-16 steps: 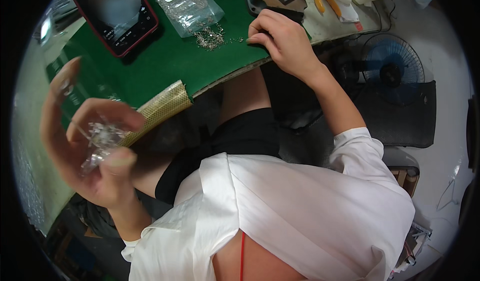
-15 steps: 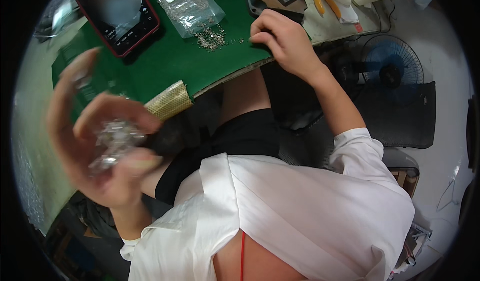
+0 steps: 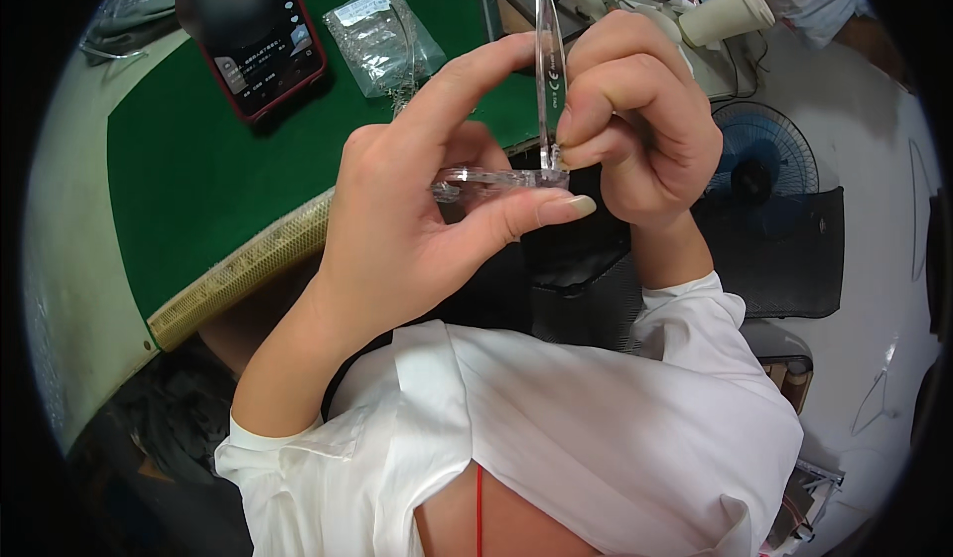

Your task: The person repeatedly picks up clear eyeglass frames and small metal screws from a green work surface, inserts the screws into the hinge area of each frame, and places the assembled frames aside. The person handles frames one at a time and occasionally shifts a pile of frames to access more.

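Observation:
A clear plastic eyeglass frame [image 3: 486, 176] sits in my left hand [image 3: 382, 209], its front between the thumb below and the fingers above. One clear temple arm [image 3: 549, 70] stands up from the frame's corner, with the left index fingertip against it. My right hand [image 3: 650, 120] is closed, thumb and index fingertip pinched at the hinge corner. Whatever lies in that pinch is too small to make out. Behind the left hand, a clear bag [image 3: 375, 51] of small metal parts lies on the green mat [image 3: 199, 150]; the loose parts beside it are mostly hidden.
A red-edged phone [image 3: 253, 46] rests at the mat's far left. Gold mesh-patterned edging [image 3: 248, 271] runs along the near table edge. A dark tray [image 3: 516, 11] and a pale cup [image 3: 730, 16] are at the back right. A blue fan [image 3: 759, 160] stands to the right.
My left hand has brought the eyeglass frame from the left to the middle. My right hand has left the loose metal parts on the mat and now meets the frame's hinge corner.

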A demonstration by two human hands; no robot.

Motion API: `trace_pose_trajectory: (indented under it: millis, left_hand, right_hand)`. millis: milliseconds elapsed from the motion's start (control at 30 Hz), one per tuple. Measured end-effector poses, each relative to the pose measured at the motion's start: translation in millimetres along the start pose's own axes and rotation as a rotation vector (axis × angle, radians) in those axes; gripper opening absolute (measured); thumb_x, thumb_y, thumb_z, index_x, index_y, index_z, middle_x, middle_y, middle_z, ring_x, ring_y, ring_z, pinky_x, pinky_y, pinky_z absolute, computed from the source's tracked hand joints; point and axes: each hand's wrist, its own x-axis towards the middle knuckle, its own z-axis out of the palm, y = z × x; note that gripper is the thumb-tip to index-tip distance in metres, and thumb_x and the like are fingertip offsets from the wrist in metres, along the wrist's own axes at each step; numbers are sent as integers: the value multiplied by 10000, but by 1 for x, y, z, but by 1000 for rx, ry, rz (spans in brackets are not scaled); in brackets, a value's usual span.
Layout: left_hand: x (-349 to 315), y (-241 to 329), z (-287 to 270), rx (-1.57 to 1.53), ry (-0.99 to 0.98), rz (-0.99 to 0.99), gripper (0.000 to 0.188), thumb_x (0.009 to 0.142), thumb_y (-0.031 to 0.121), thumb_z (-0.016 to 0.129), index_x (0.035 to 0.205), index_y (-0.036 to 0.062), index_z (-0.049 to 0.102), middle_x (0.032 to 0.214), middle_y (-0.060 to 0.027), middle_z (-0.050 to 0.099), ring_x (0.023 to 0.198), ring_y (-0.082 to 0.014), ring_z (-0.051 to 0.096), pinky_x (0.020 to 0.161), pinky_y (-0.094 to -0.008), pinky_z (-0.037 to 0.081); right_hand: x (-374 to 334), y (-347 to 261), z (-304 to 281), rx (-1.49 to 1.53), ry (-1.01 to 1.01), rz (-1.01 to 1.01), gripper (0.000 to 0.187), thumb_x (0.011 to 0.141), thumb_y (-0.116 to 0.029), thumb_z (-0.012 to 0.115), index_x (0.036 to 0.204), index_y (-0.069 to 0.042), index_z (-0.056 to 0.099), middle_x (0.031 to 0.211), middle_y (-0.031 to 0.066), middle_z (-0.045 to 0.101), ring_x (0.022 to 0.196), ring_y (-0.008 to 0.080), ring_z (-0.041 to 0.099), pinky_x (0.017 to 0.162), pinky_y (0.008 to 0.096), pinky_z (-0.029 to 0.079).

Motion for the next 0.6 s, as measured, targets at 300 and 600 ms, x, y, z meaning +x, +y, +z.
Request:
trace_pose_trajectory:
  millis: [300, 600]
  left_hand:
    - [-1, -2, 0, -22, 17, -22, 730, 702, 161, 796, 1332, -4, 465, 971, -41, 655, 645, -36, 525, 587, -164, 399]
    - [-1, 1, 1, -40, 40, -34, 734, 693, 161, 799, 1327, -9, 469, 1119, -54, 629, 611, -29, 490, 565, -160, 385]
  right_hand:
    - [-2, 6, 0, 49, -29, 17, 137, 759, -92, 717, 793, 0, 622, 768, 70, 573, 661, 155, 553, 598, 244, 463]
    - [-5, 7, 5, 117, 36, 58, 122, 757, -73, 712, 791, 0, 621, 765, 67, 580, 655, 141, 549, 573, 226, 443]
